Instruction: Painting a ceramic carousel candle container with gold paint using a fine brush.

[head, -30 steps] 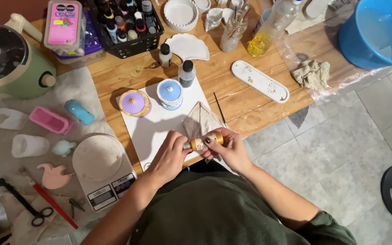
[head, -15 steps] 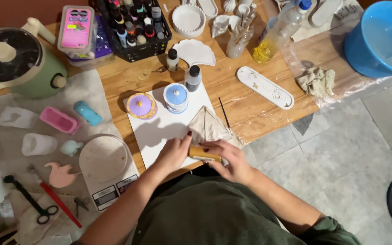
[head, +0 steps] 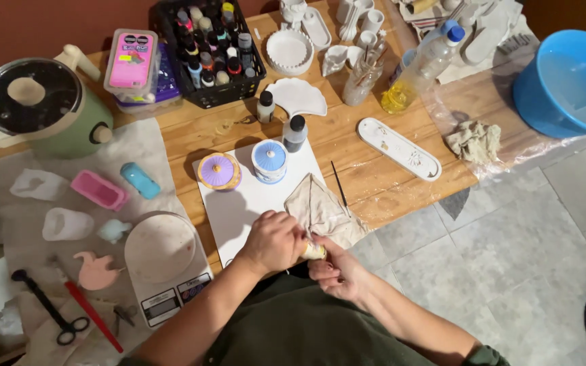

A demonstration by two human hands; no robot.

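Head view: left hand [head: 274, 240] curled shut over one end of a small yellowish painted piece [head: 315, 251], right hand [head: 337, 272] pinching the other end (most of the piece hidden between the fingers), both at the near edge of a white rectangular work board [head: 239, 203] on the wooden table [head: 367, 169]. Just beyond the hands, a crumpled beige cloth [head: 320, 207]; farther back on the board, a round purple lidded jar [head: 218, 171] beside a round blue lidded jar [head: 269, 160], with a thin dark brush [head: 339, 184] lying right of the cloth.

The small object [head: 315, 251] between the hands [head: 300, 254] was yellowish. Just beyond them, the cloth [head: 320, 207] was beige, the board [head: 239, 203] white. Farther out, one lidded pot [head: 218, 170] was purple, the other [head: 268, 160] blue. The tabletop [head: 361, 169] was brown wood.
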